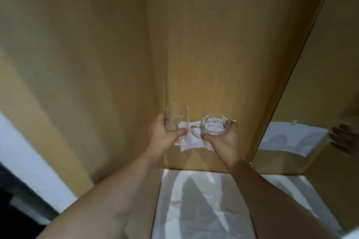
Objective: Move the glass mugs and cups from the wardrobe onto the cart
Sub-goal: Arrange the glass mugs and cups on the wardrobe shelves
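**Both hands holding glassware inside the wardrobe**

The head view looks into a tan wooden wardrobe [204, 44], whose back and side panels fill most of the frame. Both bare forearms reach forward into the compartment.

1. Left hand [162, 134]: the fingers and thumb are curled round a clear, tall, straight-sided glass cup [176, 122]. The cup is tilted, with its rim pointing up and away from the camera. The thumb presses on the near side of the cup wall.

2. Right hand [223, 137]: the fingers and thumb grasp a clear, round glass mug with a looped handle [212, 126]. The mug opening faces the camera, and the handle points left, toward the cup. The thumb lies on the near side of the mug, just below the handle.

3. Relative position: cup and mug are side by side and close together. Whether they touch cannot be determined. Whether either stands on the shelf or is lifted off it cannot be determined.

4. Surroundings: a white paper sheet [192, 139] lies on the wardrobe shelf beneath and behind both glass items. A larger white sheet [194, 209] covers the lower surface nearer the camera. On the right, a mirrored panel [310, 122] shows a reflection of white paper and fingers.
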`<state>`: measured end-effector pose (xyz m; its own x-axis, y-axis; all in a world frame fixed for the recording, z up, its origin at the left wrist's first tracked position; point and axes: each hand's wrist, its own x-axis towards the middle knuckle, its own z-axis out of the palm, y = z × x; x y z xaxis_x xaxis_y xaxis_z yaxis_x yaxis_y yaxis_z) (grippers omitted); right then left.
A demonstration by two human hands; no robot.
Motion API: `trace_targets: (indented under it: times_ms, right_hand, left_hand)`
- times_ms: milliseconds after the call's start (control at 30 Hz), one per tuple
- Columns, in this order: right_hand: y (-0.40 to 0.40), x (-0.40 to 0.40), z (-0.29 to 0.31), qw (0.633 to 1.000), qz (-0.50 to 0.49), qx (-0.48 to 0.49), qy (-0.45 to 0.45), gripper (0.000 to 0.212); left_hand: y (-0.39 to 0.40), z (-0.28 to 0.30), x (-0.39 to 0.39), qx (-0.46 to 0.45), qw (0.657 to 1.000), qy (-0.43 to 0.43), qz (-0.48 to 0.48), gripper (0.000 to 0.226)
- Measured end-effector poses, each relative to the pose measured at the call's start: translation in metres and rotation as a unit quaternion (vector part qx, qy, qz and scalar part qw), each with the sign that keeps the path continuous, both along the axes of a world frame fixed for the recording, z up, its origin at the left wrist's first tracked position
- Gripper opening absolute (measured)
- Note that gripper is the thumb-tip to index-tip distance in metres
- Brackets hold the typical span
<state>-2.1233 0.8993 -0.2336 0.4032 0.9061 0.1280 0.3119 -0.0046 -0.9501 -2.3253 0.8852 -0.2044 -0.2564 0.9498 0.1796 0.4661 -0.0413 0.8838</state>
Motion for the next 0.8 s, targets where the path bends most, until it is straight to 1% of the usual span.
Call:
trace_targets:
  times_ms: [100,267,367,433,500,567,667,800]
  right_hand:
    - [-0.04,-0.007,0.039,0.999,-0.022,0.031,-0.008,0.104]
    - [-0.105,-0.017,0.089,0.992,-0.033,0.111,0.055,0.101]
    - [-0.141,-0.02,0.107,0.983,-0.033,0.168,0.063,0.091]
    - [-0.164,-0.02,0.115,0.977,-0.04,0.197,0.072,0.089]
    - [-0.187,-0.019,0.12,0.973,-0.052,0.208,0.088,0.099]
    - [-0.21,-0.014,0.122,0.97,-0.066,0.214,0.095,0.107]
    - [-0.238,-0.003,0.122,0.969,-0.069,0.219,0.096,0.11]
    - [-0.261,0.014,0.128,0.969,-0.065,0.219,0.096,0.109]
  left_hand:
    - [-0.032,0.037,-0.006,0.059,0.998,-0.012,-0.002,0.061]
    - [-0.089,0.093,-0.016,0.118,0.991,-0.052,-0.024,0.075]
    - [-0.12,0.116,-0.02,0.145,0.984,-0.097,-0.046,0.081]
    - [-0.14,0.125,-0.019,0.151,0.979,-0.125,-0.064,0.081]
    - [-0.158,0.129,-0.015,0.146,0.973,-0.156,-0.086,0.077]
    - [-0.175,0.133,-0.008,0.142,0.965,-0.188,-0.113,0.079]
    - [-0.193,0.133,0.005,0.14,0.955,-0.226,-0.134,0.083]
    - [-0.213,0.134,0.024,0.132,0.952,-0.229,-0.156,0.073]
